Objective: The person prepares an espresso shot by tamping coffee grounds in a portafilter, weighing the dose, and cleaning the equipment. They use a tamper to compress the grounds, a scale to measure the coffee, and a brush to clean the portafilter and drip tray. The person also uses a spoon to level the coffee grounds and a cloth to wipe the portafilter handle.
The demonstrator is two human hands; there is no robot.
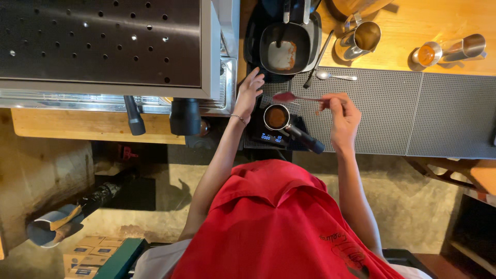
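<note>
Wooden tabletop (439,31) with grey mats runs along the far side, beyond the red apron. Near its front edge a portafilter (279,118) full of ground coffee sits on a small scale (269,137). Right hand (342,116) pinches a red spoon (290,96) over it, fingers clamped on the handle. Left hand (249,93) rests beside the scale, fingers spread apart. Farther back stand a black tray (285,47) and steel jugs (361,39).
</note>
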